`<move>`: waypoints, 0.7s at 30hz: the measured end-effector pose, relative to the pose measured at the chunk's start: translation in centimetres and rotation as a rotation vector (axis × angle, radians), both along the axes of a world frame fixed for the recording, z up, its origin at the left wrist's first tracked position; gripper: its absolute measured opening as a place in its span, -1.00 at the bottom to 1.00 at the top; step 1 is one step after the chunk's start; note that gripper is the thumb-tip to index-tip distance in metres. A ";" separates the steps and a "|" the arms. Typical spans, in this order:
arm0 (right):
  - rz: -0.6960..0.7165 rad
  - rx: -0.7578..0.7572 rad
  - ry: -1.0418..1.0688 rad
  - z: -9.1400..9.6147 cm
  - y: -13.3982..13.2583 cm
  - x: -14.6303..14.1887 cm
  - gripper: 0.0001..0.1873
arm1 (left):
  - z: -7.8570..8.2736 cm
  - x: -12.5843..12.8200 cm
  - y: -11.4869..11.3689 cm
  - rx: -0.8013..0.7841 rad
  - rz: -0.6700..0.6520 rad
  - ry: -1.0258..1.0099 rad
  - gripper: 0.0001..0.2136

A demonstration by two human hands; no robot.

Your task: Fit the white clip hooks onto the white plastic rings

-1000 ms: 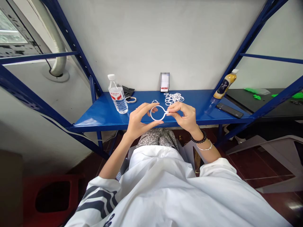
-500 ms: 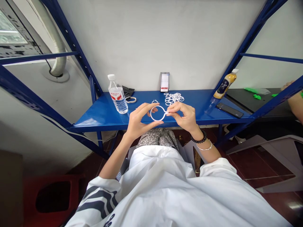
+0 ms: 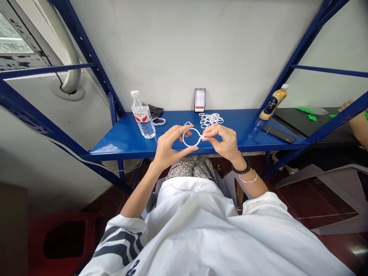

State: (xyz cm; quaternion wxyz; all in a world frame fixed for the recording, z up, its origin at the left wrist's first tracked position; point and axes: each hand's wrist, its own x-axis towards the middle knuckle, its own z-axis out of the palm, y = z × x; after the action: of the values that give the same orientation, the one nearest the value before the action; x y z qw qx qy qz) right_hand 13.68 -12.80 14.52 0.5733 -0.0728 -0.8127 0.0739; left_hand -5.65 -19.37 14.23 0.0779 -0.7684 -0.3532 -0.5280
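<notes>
A white plastic ring [image 3: 183, 140] is held up between my hands above the table's front edge. My left hand [image 3: 168, 147] curves round its left side, with fingertips at the top and thumb at the bottom. On the right, the thumb and forefinger of my right hand [image 3: 224, 141] pinch the small tab where the ring's ends meet; the fingertips partly hide that joint. Just beyond my left fingers lies another white piece [image 3: 188, 123] with two tips showing, the rest hidden. Past my right hand is a pile of similar white rings [image 3: 212, 119].
On the blue table [image 3: 120, 134] a water bottle [image 3: 143, 119] stands left, near a pale band [image 3: 160, 122]. A phone [image 3: 200, 100] leans on the wall. To the right are a drink bottle [image 3: 273, 103] and a dark phone [image 3: 278, 134]. Another person's arm [image 3: 359, 128] shows far right.
Almost nothing differs: both hands keep the same grip on the white ring. At the far right, the other person's hand has shifted slightly.
</notes>
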 end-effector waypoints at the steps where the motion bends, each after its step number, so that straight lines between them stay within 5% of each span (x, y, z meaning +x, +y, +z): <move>1: -0.007 0.005 -0.002 0.0 0.0 0.0 -0.84 | 0.0 0.0 0.0 0.002 0.000 -0.002 -0.55; 21: -0.006 0.080 -0.007 0.1 0.0 0.0 -0.84 | -0.1 0.1 0.0 0.016 -0.010 -0.007 -0.57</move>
State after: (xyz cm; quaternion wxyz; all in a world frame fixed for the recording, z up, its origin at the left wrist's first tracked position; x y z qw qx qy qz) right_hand 13.65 -12.79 14.65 0.5733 -0.0526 -0.8167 0.0393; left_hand -5.54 -19.32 14.12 0.0800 -0.7676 -0.3456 -0.5338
